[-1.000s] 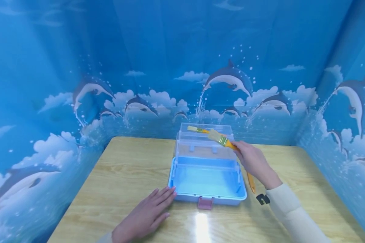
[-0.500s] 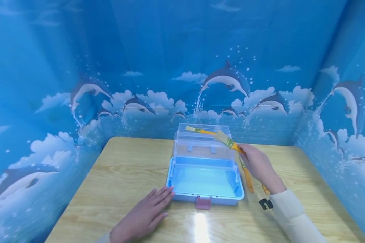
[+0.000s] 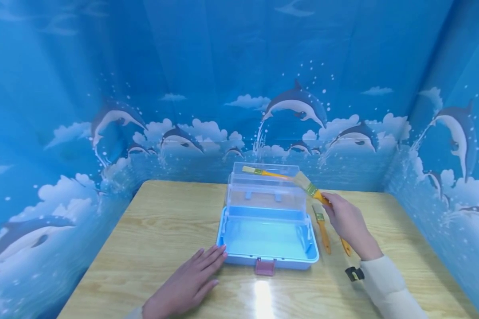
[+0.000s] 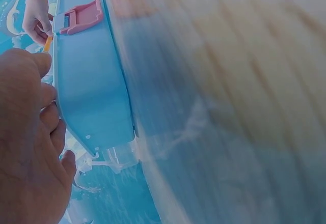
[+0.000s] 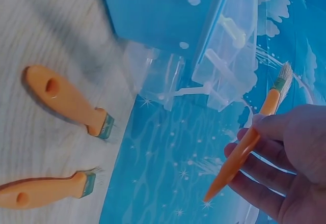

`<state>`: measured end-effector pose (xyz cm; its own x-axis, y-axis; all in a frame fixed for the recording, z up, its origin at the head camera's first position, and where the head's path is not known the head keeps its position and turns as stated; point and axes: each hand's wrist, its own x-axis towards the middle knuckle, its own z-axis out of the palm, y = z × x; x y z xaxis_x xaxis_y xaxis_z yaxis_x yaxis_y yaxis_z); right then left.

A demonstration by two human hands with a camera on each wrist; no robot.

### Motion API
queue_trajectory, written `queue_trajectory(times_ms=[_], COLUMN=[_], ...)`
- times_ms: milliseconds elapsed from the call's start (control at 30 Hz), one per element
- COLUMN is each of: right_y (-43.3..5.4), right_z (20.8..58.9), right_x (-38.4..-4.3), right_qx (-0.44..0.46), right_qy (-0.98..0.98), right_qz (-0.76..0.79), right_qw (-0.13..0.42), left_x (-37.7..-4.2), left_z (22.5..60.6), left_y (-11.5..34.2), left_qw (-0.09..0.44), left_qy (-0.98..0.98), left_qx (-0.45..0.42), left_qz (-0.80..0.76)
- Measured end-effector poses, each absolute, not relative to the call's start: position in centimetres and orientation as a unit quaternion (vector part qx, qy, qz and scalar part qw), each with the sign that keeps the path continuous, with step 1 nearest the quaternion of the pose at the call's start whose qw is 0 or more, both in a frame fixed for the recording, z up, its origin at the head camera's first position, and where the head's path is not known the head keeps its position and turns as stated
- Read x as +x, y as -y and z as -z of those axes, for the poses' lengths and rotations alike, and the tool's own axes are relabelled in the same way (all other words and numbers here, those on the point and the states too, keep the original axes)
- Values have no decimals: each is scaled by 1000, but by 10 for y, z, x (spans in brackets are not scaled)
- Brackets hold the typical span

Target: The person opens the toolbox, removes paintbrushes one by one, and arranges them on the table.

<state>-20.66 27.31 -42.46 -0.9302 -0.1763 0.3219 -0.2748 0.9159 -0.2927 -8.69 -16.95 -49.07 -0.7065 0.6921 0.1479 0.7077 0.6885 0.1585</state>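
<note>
A blue plastic box (image 3: 269,239) with a pink latch (image 3: 265,266) stands on the table, its clear lid (image 3: 269,199) raised at the back. My left hand (image 3: 189,279) lies with extended fingers, fingertips at the box's front left corner. To the right of the lid, my right hand (image 3: 349,221) holds a paintbrush (image 3: 312,190) by its orange handle, bristles pointing up and left. In the right wrist view, thumb and fingers pinch the held paintbrush's handle (image 5: 239,158). A thinner paintbrush (image 3: 259,171) lies across the upper part of the clear lid in the head view.
Two more paintbrushes lie on the table right of the box: one close to its side (image 3: 323,230), the other partly behind my right hand (image 3: 346,247). A curtain with dolphins (image 3: 295,106) surrounds the wooden table (image 3: 175,212) at the back and sides.
My right hand has moved right and slightly down with the paintbrush, away from the lid. The paintbrushes on the table show more fully. My left hand keeps its place at the box corner.
</note>
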Motion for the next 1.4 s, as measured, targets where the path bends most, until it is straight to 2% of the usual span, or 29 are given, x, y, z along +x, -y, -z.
queue_trajectory(times_ms=[367,1000,1133,1400], right_y=[-278,-292,-297,-304], right_z=[431,450,456,461], right_x=[-201,-191,-188,-185], right_qx=[102,93,89,76], right_qy=[968,970,971,971], right_qz=[-177,-173,-175,-181], right_qw=[146,143,139,137], left_x=[-87,-85,-85,-88], left_z=[492,488,490,494], left_y=[171,168,169,170], left_qw=[43,-9,4,68], left_qy=[916,925,922,912], left_qx=[-385,-359,-365,-386], left_qz=[102,122,131,118])
